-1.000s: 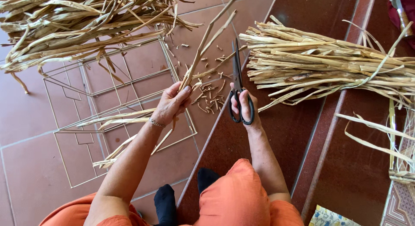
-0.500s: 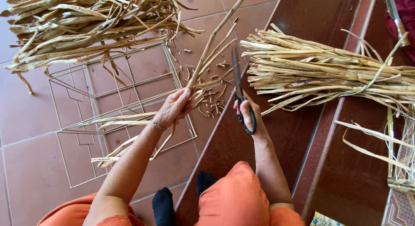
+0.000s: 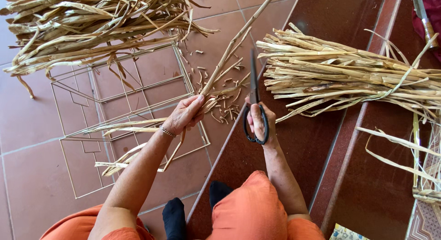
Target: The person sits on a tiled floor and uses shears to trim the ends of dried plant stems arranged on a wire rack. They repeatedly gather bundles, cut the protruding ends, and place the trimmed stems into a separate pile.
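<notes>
My left hand (image 3: pixel 184 115) grips a long dry plant stalk (image 3: pixel 234 45) that slants up to the right, with loose dry strips trailing from the hand down to the left. My right hand (image 3: pixel 258 122) holds black scissors (image 3: pixel 254 97) by the handles, blades pointing up and nearly closed, just right of the stalk. Small cut stalk bits (image 3: pixel 219 107) lie on the tiles between the two hands.
A wire frame (image 3: pixel 115 111) lies on the red tiles under my left arm. A loose pile of dry stalks (image 3: pixel 87 24) lies top left, a tied bundle of trimmed stalks (image 3: pixel 349 75) at right on the dark step. A tool with a wooden handle (image 3: pixel 425 17) lies top right.
My left hand has shifted slightly down along the stalk. The scissors have moved a little left and closer to the stalk, blades closing.
</notes>
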